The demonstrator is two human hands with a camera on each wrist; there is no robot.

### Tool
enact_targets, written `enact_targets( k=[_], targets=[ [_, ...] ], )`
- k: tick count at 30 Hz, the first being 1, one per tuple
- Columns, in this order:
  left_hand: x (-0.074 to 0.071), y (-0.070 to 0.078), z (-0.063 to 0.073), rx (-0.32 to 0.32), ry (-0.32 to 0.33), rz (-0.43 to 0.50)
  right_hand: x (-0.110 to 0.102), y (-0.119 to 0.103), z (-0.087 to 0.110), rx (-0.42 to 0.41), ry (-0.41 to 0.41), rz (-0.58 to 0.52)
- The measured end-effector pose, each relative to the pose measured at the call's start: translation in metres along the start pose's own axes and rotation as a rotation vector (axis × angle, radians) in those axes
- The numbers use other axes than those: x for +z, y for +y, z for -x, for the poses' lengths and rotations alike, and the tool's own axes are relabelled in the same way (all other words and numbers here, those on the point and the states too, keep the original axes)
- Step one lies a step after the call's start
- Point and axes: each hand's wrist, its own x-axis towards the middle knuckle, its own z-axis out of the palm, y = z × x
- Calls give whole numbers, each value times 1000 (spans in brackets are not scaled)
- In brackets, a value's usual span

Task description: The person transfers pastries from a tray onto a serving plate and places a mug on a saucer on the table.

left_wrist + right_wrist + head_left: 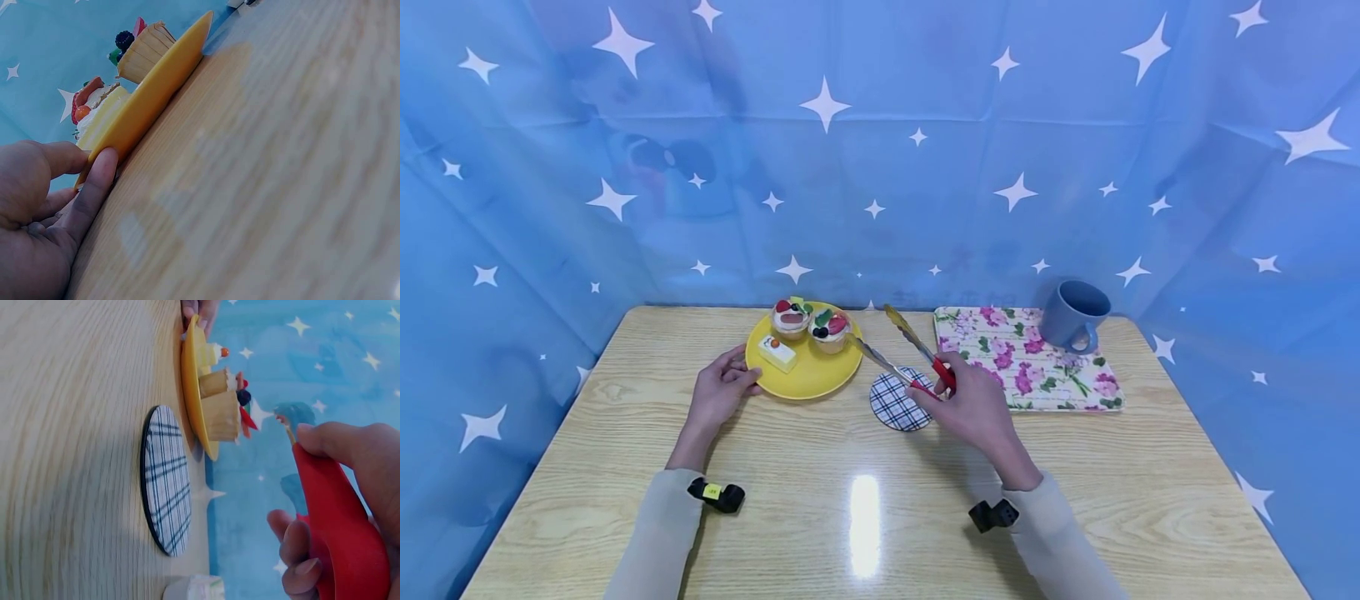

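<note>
My left hand pinches the left rim of a round yellow plate between thumb and fingers. A small cake slice with an orange dot on top lies on this plate. Two fruit-topped tarts stand behind it. My right hand grips red-handled metal tongs, their arms spread apart with nothing between them. One tip of the tongs overlaps the right tart in the head view. In the right wrist view, fingers and thumb curl round the red handle.
Below the tongs lies a round plaid coaster. A floral tray sits at the back right, with a blue-grey mug on its far right corner. Behind the table hangs a blue star-patterned curtain.
</note>
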Motion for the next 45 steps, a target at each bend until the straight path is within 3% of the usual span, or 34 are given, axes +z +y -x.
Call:
enact_targets(
  k=[26,36,45],
  targets=[
    [1,0,2,11,-8,14,-23,36,11,95,52,45],
    [1,1,3,23,-8,10,-30,55,17,94,84,55],
    [0,4,2,-1,-9,4,-38,71,27,141,103,63]
  ],
)
